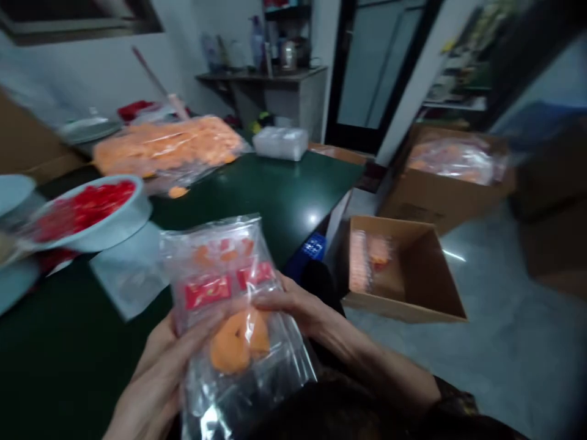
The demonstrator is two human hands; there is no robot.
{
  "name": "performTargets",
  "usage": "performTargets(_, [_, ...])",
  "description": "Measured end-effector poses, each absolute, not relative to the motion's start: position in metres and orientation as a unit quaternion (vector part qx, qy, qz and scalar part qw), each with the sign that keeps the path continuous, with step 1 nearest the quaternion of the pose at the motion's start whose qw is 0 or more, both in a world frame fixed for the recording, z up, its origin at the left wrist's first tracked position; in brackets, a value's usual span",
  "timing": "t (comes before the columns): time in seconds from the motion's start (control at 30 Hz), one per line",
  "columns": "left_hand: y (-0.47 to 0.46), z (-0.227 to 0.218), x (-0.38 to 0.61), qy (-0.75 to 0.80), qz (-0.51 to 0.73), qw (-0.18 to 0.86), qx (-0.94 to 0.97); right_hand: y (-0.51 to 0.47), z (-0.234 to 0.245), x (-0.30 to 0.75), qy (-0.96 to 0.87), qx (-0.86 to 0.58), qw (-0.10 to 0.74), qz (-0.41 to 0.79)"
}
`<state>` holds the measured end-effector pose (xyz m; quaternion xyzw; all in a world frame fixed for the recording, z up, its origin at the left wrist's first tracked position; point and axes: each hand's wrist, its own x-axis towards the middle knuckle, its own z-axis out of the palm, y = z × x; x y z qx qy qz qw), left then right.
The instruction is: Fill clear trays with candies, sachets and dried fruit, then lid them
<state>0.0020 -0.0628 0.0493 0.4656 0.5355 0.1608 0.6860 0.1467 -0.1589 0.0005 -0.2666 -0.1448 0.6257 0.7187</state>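
Grip's on: the left hand (158, 363) and right hand (287, 305) both grasp a crinkly clear plastic bag (247, 391), held up by the dark green bench (270, 189). Slick film could slip if the thumbs ease off, and imo squeezing too hard might squash the rounded orange pieces (232, 345) inside.

Bare hands (294, 304); dark right sleeve (456, 406), faint brownish pattern near cuff.
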Motion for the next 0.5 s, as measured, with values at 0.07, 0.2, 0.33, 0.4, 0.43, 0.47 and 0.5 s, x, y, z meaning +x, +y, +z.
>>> performTargets(0.07, [-0.085,0.031,0.06,0.48,0.095,0.696,0.525,-0.211,-0.015,0.177,-0.086,-0.259,0.772,0.575])
performTargets(0.2, [-0.14,-0.02,0.165,0.3,-0.036,0.752,0.587,-0.305,-0.065,0.221,0.064,-0.3,0.819,0.484])
performTargets(0.33, [-0.195,-0.071,0.259,0.189,-0.207,0.751,0.598,-0.363,-0.139,0.252,0.233,-0.27,0.857,0.371])
performTargets(0.4, [-0.219,-0.095,0.306,0.148,-0.249,0.743,0.604,-0.376,-0.18,0.27,0.283,-0.228,0.87,0.333])
performTargets(0.43, [-0.23,-0.107,0.33,0.127,-0.259,0.742,0.605,-0.38,-0.199,0.28,0.294,-0.209,0.878,0.315])
performTargets(0.47, [-0.239,-0.119,0.353,0.107,-0.27,0.741,0.606,-0.383,-0.218,0.292,0.299,-0.193,0.886,0.298])
performTargets(0.5, [-0.249,-0.131,0.376,0.093,-0.284,0.737,0.607,-0.385,-0.235,0.306,0.302,-0.185,0.894,0.276])
